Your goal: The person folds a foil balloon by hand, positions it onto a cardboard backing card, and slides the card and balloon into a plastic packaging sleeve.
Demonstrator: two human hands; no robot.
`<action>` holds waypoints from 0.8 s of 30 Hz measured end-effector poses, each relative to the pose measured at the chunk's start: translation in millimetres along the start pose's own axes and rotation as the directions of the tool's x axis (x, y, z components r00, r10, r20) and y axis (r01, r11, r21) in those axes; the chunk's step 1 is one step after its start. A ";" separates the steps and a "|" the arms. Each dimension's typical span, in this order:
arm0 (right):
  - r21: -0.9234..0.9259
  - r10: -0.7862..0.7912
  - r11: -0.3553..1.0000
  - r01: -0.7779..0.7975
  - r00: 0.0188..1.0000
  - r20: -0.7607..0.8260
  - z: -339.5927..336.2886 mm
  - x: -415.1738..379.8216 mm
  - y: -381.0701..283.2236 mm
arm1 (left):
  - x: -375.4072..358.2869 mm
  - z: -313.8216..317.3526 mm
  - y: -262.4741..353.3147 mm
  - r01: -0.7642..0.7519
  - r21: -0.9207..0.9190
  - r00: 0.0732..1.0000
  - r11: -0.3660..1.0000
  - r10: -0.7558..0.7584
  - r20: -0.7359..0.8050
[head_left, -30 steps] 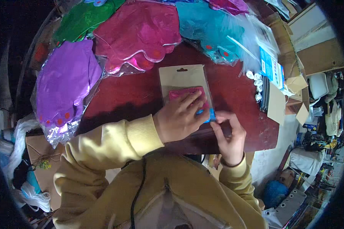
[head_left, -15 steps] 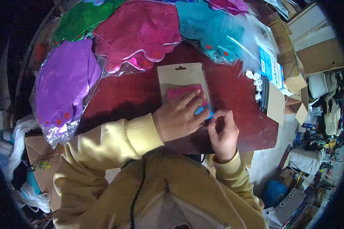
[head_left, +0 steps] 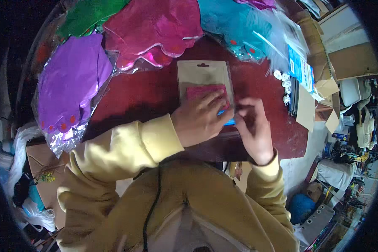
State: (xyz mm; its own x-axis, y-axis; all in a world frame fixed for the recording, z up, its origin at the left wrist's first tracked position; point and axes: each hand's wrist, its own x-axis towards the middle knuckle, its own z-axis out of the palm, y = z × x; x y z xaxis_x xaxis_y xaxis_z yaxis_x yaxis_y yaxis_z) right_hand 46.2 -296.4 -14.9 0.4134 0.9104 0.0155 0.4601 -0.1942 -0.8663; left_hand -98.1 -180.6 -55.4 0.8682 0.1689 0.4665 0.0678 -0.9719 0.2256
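A flat packet (head_left: 203, 74) in clear plastic lies on the dark red table, its pale card with a hanging slot at the top. Inside it shows a pink printed piece (head_left: 196, 91), with a patch of blue lower down, partly hidden by fingers. My left hand (head_left: 203, 119) rests across the packet's lower half, fingers laid out over it. At the packet's lower right edge is my right hand (head_left: 255, 130), thumb and fingers apart, the thumb tip close to the blue part.
Bagged shiny foil pieces in purple (head_left: 71, 84), magenta (head_left: 155, 29), green and teal (head_left: 231, 29) line the table's far and left sides. At right are white string bundles (head_left: 285, 86), a blue-and-white package (head_left: 300, 69) and an open cardboard box (head_left: 323, 84).
My right hand has gone from a pinch at the packet's edge to fingers spread, shifting slightly right. My left hand stays on the packet. The view has tilted slightly.
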 end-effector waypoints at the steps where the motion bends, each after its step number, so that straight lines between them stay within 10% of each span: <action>1: -0.104 -0.033 0.994 0.032 0.999 -0.009 4.4 1.4 -2.7 | -0.8 0.5 0.7 0.005 -0.012 1.000 1.000 -0.005 0.009; 7: -0.470 -0.407 0.819 0.328 0.911 -0.073 8.9 5.4 -2.2 | 0.3 -17.1 8.9 0.042 -0.120 0.999 0.992 -0.039 0.024; 12: -0.177 -0.092 0.979 0.102 0.994 0.064 -32.9 -75.3 -42.0 | -70.2 -73.6 65.3 0.075 -0.519 0.993 0.852 -0.015 0.119; 14: -0.013 -0.179 0.975 0.222 0.820 0.544 -26.3 -91.5 -23.1 | -86.5 -76.0 70.4 0.164 -0.456 0.969 0.875 -0.057 0.239; 18: -0.143 -0.004 0.979 0.144 0.718 0.696 3.9 -123.8 7.9 | -113.6 -72.7 90.2 0.302 -0.539 0.936 0.786 -0.139 0.323; 21: 0.232 -0.169 0.963 -0.135 0.364 0.916 4.5 -134.7 10.3 | -122.8 -70.8 90.1 0.402 -0.614 0.881 0.679 -0.105 0.461; 24: 0.265 -0.213 0.946 -0.188 0.259 0.942 4.2 -142.3 23.5 | -129.9 -65.2 87.6 0.501 -0.642 0.758 0.581 0.063 0.649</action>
State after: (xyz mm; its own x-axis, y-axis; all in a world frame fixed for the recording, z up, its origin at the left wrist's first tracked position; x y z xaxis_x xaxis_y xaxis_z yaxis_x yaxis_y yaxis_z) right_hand -5.2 -429.0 -39.6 -0.7308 0.6216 -0.2820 0.1487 -0.2582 -0.9546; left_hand -237.0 -277.0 -40.5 0.9816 -0.0398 -0.1867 0.1585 -0.3747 0.9135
